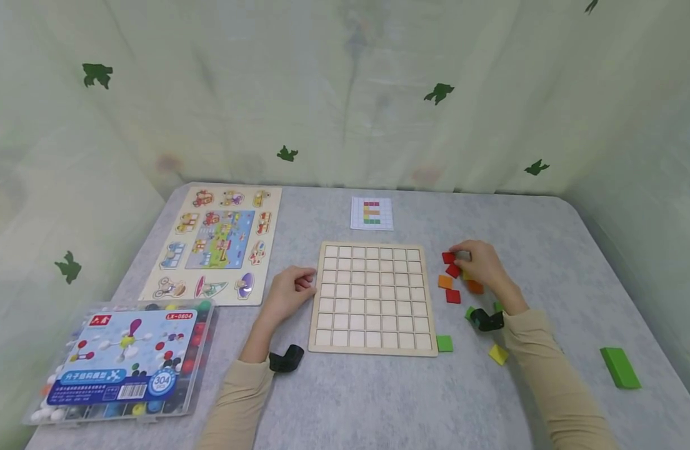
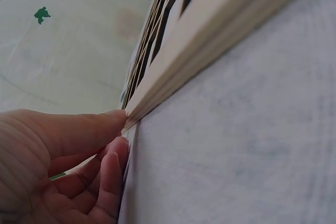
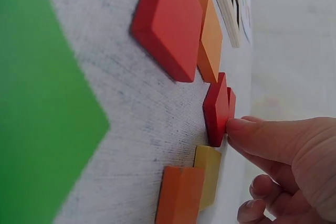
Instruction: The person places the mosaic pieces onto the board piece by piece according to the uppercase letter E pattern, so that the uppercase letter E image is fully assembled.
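A wooden grid board lies flat in the middle of the table. My left hand is at its left edge, the thumb touching the rim and the other fingers bent below it. To the right of the board, my right hand pinches a red tile at its right side. Close by are another red tile, an orange tile and a nearer red tile. A yellow tile and a darker orange tile lie beneath the hand, partly hidden in the head view.
Behind the board lies a pattern card. A picture puzzle and a clear case of molecule pieces occupy the left. Green tile, yellow tile and green block lie toward the front right.
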### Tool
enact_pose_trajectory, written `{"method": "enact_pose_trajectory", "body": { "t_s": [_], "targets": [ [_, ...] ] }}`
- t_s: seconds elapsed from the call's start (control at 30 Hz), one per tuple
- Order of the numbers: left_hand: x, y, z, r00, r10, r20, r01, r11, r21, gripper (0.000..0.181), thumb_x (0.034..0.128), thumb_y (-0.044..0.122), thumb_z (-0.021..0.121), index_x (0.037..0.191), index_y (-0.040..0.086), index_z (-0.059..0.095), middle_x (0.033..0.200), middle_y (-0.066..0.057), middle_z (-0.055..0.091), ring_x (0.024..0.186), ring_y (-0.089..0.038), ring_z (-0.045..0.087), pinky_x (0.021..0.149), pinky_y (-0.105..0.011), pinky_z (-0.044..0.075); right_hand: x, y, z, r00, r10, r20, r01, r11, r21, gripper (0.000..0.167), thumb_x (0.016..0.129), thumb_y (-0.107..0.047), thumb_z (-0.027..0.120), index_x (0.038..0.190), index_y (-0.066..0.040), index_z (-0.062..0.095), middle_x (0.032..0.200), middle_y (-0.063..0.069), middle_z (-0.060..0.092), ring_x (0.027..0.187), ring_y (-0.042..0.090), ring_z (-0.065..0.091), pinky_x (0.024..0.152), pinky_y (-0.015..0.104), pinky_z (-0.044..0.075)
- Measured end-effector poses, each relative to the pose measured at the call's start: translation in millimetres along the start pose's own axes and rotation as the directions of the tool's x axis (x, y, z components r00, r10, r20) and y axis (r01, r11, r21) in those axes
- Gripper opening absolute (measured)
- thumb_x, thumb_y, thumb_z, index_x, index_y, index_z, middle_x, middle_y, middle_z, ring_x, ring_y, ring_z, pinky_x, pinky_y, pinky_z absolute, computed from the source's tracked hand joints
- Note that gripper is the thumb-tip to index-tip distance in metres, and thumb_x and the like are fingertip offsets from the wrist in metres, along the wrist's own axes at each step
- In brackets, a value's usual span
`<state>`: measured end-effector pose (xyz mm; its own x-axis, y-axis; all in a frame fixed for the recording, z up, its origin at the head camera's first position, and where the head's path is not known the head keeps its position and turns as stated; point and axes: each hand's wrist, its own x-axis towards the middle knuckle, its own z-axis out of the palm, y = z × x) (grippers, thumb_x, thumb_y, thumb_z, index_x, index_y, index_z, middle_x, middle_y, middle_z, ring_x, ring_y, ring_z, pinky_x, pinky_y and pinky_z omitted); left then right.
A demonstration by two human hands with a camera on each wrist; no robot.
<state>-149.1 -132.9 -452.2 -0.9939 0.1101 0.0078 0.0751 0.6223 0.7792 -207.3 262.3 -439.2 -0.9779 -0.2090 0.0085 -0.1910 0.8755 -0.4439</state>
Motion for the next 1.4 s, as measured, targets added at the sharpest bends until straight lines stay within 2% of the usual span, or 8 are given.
{"method": "enact_pose_trajectory", "body": {
  "t_s": [0.23,0.4,0.6,0.73,0.83,1.2,1.4],
  "targets": [
    [-0.2,-2.4,2.8,1.0,0.0,-0.006,0.0,1.0,0.002,0.035,0.0798,0.002,0.068,0.114,-0.003,0.064,0.093,-0.016,0.063,0.08,-0.02,0.059,0.068,-0.021,0.045,-0.9,-0.5,0.5,1.0,0.0,0.024,0.0,1.0,0.01,0.027,0.086,-0.004,0.062,0.111,0.004,0.065,0.116,0.024,0.063,0.104,0.037,0.054,0.091,0.051,0.045],
    [-1.5,-3.9,5.6,1.0,0.009,-0.021,-0.009,1.0,-0.004,0.034,0.0796,0.002,0.068,0.114,-0.002,0.065,0.092,-0.014,0.064,0.079,-0.019,0.059,0.068,-0.02,0.045,0.6,-0.6,1.4,0.999,-0.028,0.029,0.029,0.999,-0.034,0.027,0.084,-0.007,0.065,0.108,0.005,0.066,0.108,0.024,0.064,0.098,0.036,0.056,0.088,0.05,0.046],
    [-4.1,-5.1,8.8,0.998,0.041,-0.056,-0.043,0.999,-0.027,0.034,0.0779,0.001,0.069,0.112,-0.003,0.066,0.092,-0.014,0.065,0.077,-0.018,0.059,0.066,-0.018,0.045,-0.4,-9.1,-0.6,1.0,-0.017,0.011,0.017,1.0,-0.007,0.029,0.085,-0.01,0.065,0.108,0.006,0.066,0.106,0.024,0.064,0.097,0.036,0.056,0.087,0.05,0.046],
    [-4.1,-6.0,9.6,0.996,0.048,-0.077,-0.051,0.998,-0.044,0.034,0.0772,0.001,0.07,0.111,-0.001,0.067,0.093,-0.014,0.067,0.077,-0.018,0.059,0.065,-0.017,0.044,1.2,-21.5,0.7,0.996,-0.074,-0.05,0.074,0.997,-0.005,0.026,0.082,-0.009,0.066,0.105,0.004,0.068,0.101,0.021,0.065,0.093,0.034,0.056,0.084,0.046,0.047],
    [-3.6,-7.2,8.5,0.995,0.043,-0.091,-0.048,0.998,-0.051,0.034,0.0764,0.0,0.071,0.11,0.0,0.068,0.093,-0.014,0.068,0.076,-0.018,0.059,0.065,-0.017,0.044,5.7,-33.1,4.6,0.991,-0.117,-0.068,0.118,0.993,0.009,0.025,0.082,-0.008,0.067,0.104,0.004,0.068,0.099,0.02,0.065,0.092,0.033,0.057,0.083,0.045,0.048],
    [-2.3,-9.7,6.9,0.995,0.054,-0.085,-0.06,0.995,-0.073,0.034,0.0761,-0.001,0.071,0.11,0.0,0.068,0.093,-0.014,0.068,0.075,-0.016,0.058,0.065,-0.016,0.043,24.3,-88.1,26.4,0.979,-0.202,-0.034,0.203,0.978,0.051,0.026,0.082,-0.011,0.069,0.104,0.002,0.07,0.097,0.017,0.068,0.094,0.032,0.06,0.083,0.044,0.049],
    [-1.3,-9.1,7.8,0.995,0.053,-0.083,-0.059,0.996,-0.069,0.034,0.0767,0.001,0.071,0.111,0.0,0.067,0.094,-0.014,0.068,0.075,-0.016,0.058,0.065,-0.016,0.043,32.8,-109.3,39.9,0.979,-0.202,0.014,0.201,0.978,0.057,0.028,0.083,-0.015,0.069,0.107,-0.001,0.07,0.099,0.014,0.067,0.094,0.029,0.06,0.081,0.041,0.049]
  ]
}}
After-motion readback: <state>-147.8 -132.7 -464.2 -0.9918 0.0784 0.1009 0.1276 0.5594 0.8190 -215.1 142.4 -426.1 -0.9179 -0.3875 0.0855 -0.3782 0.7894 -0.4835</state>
